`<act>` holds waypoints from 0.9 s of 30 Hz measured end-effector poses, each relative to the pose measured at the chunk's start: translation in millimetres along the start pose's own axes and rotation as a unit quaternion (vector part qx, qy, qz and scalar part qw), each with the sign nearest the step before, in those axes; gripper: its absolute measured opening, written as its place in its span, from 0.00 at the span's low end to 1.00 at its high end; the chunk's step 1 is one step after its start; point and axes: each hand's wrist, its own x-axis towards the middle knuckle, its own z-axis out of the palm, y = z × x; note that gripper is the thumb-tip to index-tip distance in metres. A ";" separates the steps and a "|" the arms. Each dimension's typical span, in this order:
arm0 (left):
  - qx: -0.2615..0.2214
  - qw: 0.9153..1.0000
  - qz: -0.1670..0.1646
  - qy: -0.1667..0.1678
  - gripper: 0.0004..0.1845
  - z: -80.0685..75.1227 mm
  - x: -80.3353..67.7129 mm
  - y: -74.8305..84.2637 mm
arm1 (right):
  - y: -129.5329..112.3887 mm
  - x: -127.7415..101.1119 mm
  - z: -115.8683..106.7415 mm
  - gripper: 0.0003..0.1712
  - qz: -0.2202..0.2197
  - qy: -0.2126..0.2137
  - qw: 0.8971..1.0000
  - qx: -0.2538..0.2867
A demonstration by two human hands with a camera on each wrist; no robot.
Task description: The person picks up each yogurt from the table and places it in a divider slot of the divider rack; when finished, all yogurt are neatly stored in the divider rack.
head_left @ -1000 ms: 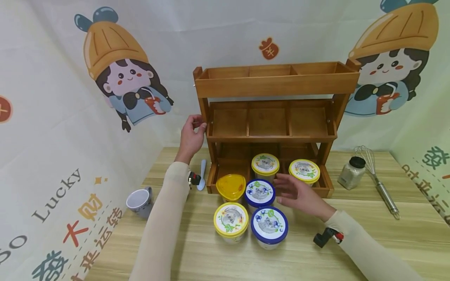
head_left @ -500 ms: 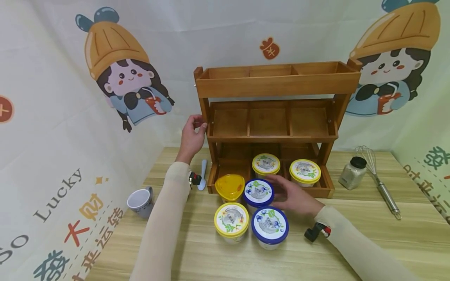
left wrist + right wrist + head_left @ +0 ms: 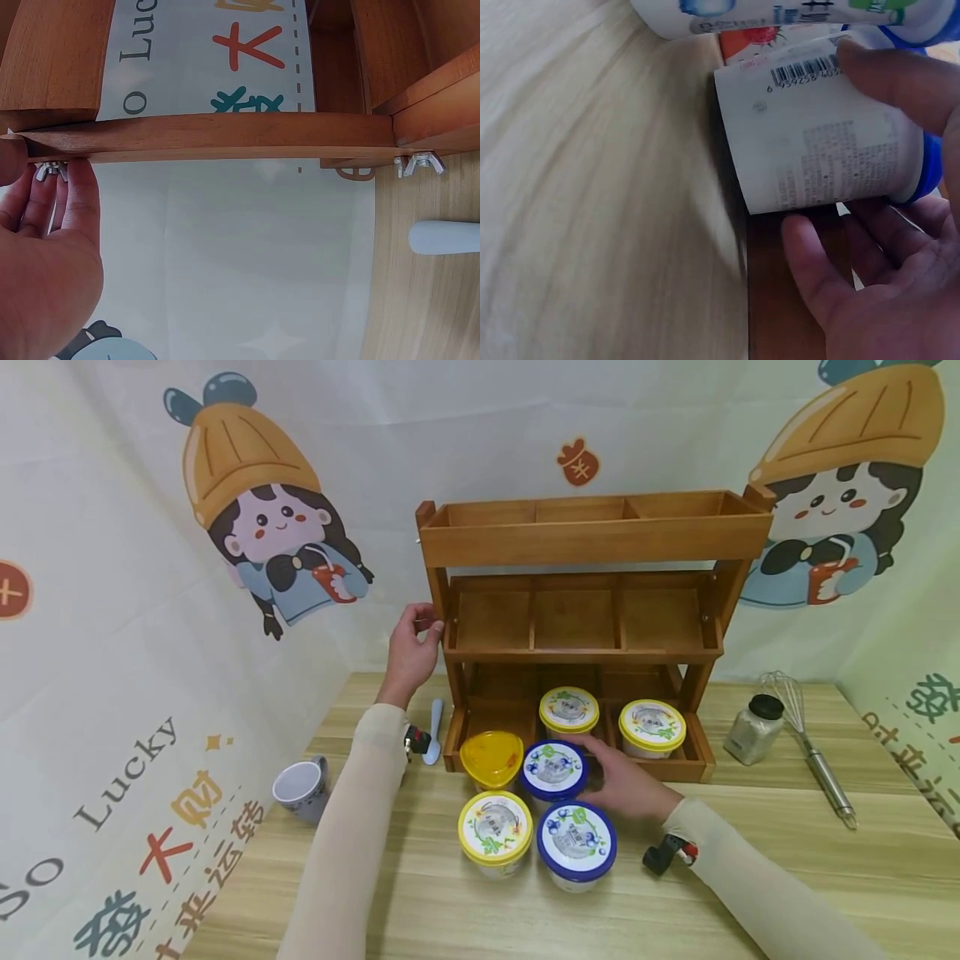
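Observation:
My left hand (image 3: 414, 647) holds the left post of the brown three-tier wooden rack (image 3: 577, 547). Its fingers lie near a wing nut (image 3: 52, 171) on that post in the left wrist view. My right hand (image 3: 626, 781) is round a small white tub with a blue lid (image 3: 555, 768) in front of the rack's bottom tier. In the right wrist view the thumb lies on the tub's printed side (image 3: 825, 142), with the fingers on the opposite side. Nearer me stand another blue-lidded tub (image 3: 576, 841) and a yellow-lidded tub (image 3: 495, 828).
Two yellow-lidded tubs (image 3: 568, 710) sit in the bottom tier. A tub with a plain yellow lid (image 3: 491, 758) stands at its left front. A mug (image 3: 300, 789) and a light-blue spoon (image 3: 432, 735) lie left; a black-capped jar (image 3: 753, 731) and a whisk (image 3: 817, 768) lie right.
My right hand has moved left, from beside the blue-lidded tub to round it. My left hand keeps its place on the rack's post.

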 end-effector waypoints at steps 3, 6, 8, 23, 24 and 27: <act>0.000 1.000 0.000 0.000 0.17 0.4 0.0 -0.7 | 0.7 -1.4 -2.7 0.52 -0.004 0.010 1.000 0.021; 0.002 1.000 -0.002 0.000 0.17 0.2 0.3 -0.7 | 1.0 -2.5 -6.4 0.53 0.001 0.019 0.999 0.036; 0.002 1.000 -0.005 0.000 0.17 -0.1 0.5 -0.6 | 1.1 -3.2 -9.2 0.53 0.010 0.022 0.999 0.048; -0.007 1.000 0.005 0.007 0.16 0.8 0.5 -2.2 | -15.3 0.6 -23.6 0.55 -0.018 0.054 0.990 0.130; -0.007 1.000 0.007 0.008 0.16 1.0 0.7 -2.3 | -17.2 1.7 -24.7 0.55 -0.021 0.055 0.989 0.136; -0.006 1.000 0.011 0.010 0.17 1.3 1.7 -2.6 | -22.4 5.0 -28.8 0.56 -0.025 0.057 0.988 0.142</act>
